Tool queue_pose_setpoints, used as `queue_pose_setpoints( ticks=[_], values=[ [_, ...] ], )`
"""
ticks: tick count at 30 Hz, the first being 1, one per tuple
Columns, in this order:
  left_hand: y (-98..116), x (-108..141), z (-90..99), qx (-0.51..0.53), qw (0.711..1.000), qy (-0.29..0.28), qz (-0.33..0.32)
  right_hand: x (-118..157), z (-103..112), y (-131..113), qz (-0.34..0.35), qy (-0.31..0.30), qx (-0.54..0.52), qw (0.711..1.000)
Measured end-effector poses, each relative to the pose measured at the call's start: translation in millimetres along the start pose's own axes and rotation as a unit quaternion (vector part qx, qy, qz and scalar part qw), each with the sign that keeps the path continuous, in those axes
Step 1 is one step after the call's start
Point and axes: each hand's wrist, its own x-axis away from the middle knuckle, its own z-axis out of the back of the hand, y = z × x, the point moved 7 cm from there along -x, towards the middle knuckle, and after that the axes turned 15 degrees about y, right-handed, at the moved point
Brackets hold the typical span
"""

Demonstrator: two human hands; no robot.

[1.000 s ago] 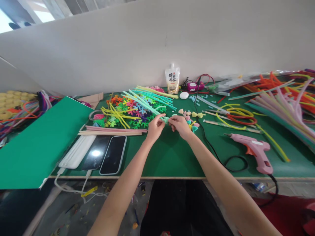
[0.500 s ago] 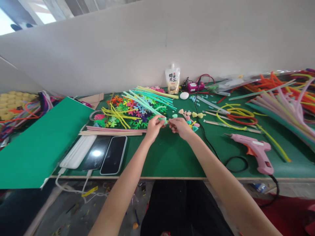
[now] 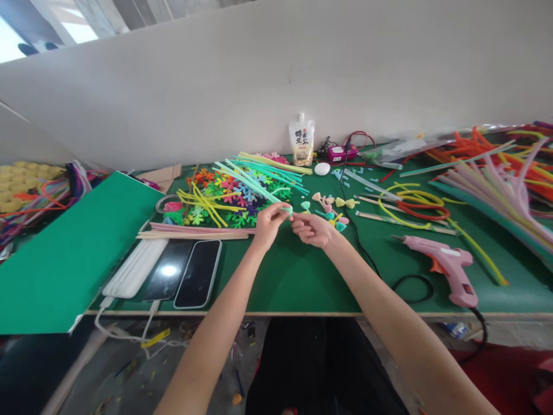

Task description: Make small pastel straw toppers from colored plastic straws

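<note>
In mid-frame the left hand [image 3: 266, 228] pinches a mint piece [image 3: 289, 211], the right hand [image 3: 315, 230] just beside it with a grip I cannot tell, the glue gun [image 3: 451, 257] lower right.

Grn tabletop [image 3: 294, 282]; ref = wht pouch [image 3: 302, 140], upright nr back | just R: wht egg-shaped pc [image 3: 322, 169], purple device [image 3: 342, 153] | front-L: multicolor snowflake pile [image 3: 237, 199], pink/tan stems [image 3: 194, 231], phone [image 3: 198, 274], blk slab [image 3: 168, 270], wht slab [image 3: 136, 268] | front-R: small pastel pcs [image 3: 329, 208], yel/red coils [image 3: 412, 208], pink glue gun [image 3: 451, 265] | far R: heaped fuzzy stems [image 3: 484, 176]
</note>
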Motion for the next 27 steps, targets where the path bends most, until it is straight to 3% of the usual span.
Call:
queue_pose_setpoints(
  ticks=[6, 14, 22, 27],
  values=[
    [-2.9, -1.0, 1.5, 0.008, 1.0, -0.001, 0.007, -2.4, 3.4, -2.7, 0.045, 0.035, 0.03, 0.998],
    [-1.1, 2.8, -3.6, -0.102, 0.993, -0.041, -0.048, 4.2, 18.1, -25.3, 0.245, 0.17, 0.081, 0.951],
    [-3.7, 5.3, -7.0, -0.12, 0.989, -0.072, -0.041, 3.7, 20.8, -28.7, 0.258, 0.188, 0.143, 0.937],
    [-3.6, 5.5, -7.7, -0.133, 0.988, -0.063, -0.047, -1.0, 24.9, -25.5, 0.239, 0.214, 0.148, 0.935]
  ],
)
